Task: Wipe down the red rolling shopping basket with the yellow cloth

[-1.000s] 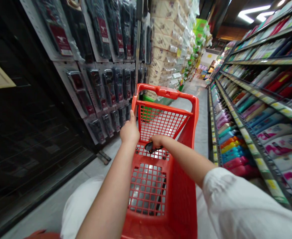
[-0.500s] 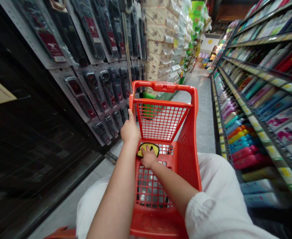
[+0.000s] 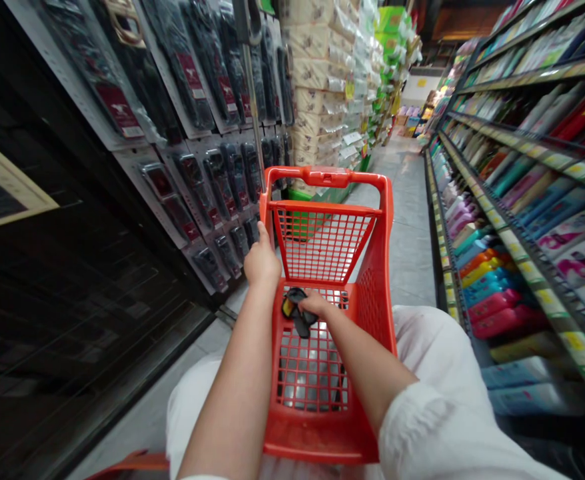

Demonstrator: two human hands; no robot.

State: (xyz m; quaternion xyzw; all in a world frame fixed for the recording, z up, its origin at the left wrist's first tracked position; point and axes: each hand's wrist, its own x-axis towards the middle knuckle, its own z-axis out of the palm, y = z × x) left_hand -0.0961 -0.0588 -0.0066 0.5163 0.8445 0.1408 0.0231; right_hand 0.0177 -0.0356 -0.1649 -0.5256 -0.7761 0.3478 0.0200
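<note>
A red plastic shopping basket with grid walls stands between my knees. My left hand grips its left rim near the far corner, index finger stretched along the edge. Inside, my right hand reaches to the far left of the basket floor. Its fingers are closed on a small black-and-yellow item, mostly black from this side, with flaps or straps hanging. The exact kind of item cannot be made out, and my fingertips are partly hidden behind it.
Packaged black goods hang on a rack at left, a metal pole before them. Stacked tissue packs stand beyond. Shelves of bottles line the right side. The tiled aisle runs ahead.
My right hand has lifted and turned the item, which lay flat with its yellow face up and now shows mostly black. My left hand stays on the basket rim.
</note>
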